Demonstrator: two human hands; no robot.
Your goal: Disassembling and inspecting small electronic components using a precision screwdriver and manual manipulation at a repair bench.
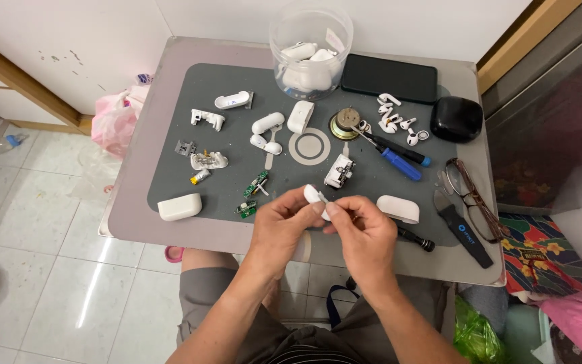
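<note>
My left hand and my right hand meet over the near edge of a grey work mat, and together they pinch a small white earbud piece between the fingertips. Just beyond the hands lies a taken-apart white case part. A white case half rests right beside my right hand. Small green circuit boards lie to the left of my left hand.
A clear tub with white cases stands at the back, a black phone and a black case next to it. Blue screwdrivers, loose earbuds, glasses, a black pry tool and a white case lie around.
</note>
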